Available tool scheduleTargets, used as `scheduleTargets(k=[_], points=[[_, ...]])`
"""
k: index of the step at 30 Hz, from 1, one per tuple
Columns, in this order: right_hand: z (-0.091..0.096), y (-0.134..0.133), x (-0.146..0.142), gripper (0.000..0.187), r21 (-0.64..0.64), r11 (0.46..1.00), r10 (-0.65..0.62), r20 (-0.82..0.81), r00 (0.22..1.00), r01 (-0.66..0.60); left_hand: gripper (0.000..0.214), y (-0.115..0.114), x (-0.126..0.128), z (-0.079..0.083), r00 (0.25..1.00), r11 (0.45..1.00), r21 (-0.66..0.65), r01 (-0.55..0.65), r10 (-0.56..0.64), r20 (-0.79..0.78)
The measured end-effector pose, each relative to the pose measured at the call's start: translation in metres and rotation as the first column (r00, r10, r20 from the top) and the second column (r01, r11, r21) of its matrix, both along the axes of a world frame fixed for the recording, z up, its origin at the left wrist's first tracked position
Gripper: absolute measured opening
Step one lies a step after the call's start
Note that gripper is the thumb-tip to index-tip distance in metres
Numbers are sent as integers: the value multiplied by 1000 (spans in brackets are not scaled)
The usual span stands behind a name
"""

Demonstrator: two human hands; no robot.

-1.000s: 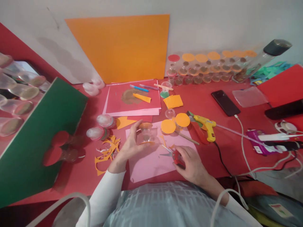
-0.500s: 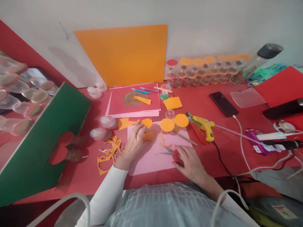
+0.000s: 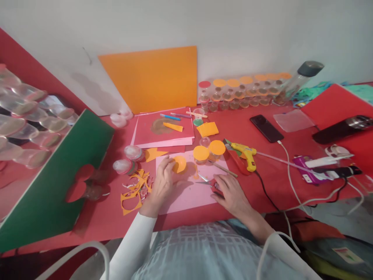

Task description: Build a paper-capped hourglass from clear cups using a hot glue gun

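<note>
My left hand (image 3: 162, 181) rests on the pink paper sheet (image 3: 189, 194) with its fingers closed round a small clear cup topped by an orange paper disc (image 3: 179, 163). The cup itself is mostly hidden under the disc and my fingers. My right hand (image 3: 230, 193) lies over the red handles of small scissors (image 3: 208, 182), whose blades point left across the pink sheet. Two more cups with orange disc lids (image 3: 209, 149) stand just beyond, at the sheet's far edge.
Orange paper scraps (image 3: 134, 188) lie left of the sheet. A yellow glue gun (image 3: 245, 153) with its cord, a black phone (image 3: 266, 128) and a power strip (image 3: 326, 171) sit to the right. A green board (image 3: 55, 179) leans at left. Rows of capped cups (image 3: 241, 93) line the wall.
My left hand has lowered the clear cup from a raised, tilted hold down onto the pink sheet, orange disc now facing up. My right hand has stayed on the scissors.
</note>
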State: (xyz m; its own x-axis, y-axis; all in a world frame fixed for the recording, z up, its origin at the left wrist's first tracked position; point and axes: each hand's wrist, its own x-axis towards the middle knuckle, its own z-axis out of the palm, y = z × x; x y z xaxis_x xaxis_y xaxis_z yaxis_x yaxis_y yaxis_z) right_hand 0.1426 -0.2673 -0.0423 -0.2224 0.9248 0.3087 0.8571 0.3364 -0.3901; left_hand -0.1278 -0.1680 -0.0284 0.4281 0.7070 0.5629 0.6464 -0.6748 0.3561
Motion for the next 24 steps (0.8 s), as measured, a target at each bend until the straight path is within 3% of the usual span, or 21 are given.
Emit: scheduleTargets(k=[4,7,10,14,18,24], points=[[5,-8,1,44,136,991,20,-113,993,-4,79,-9,3,-1,996,990,122,-72,65,60],[10,-13,3,44,231,973,44,-184,982,0,82,-17,4,-1,972,968,148,-203,180,154],[15,-11,8,44,270,963,46,-250,967,24,67,-23,3,-1,934,932,153,-329,298,195],[17,-1,15,46,353,933,74,-380,922,71,56,-24,-1,-3,915,883,251,-397,361,181],[15,7,22,42,361,931,147,-518,843,60,51,-21,-3,-6,893,840,302,-451,419,167],[13,6,24,38,308,950,226,-566,793,-51,46,-15,-3,-10,881,832,290,-472,460,113]])
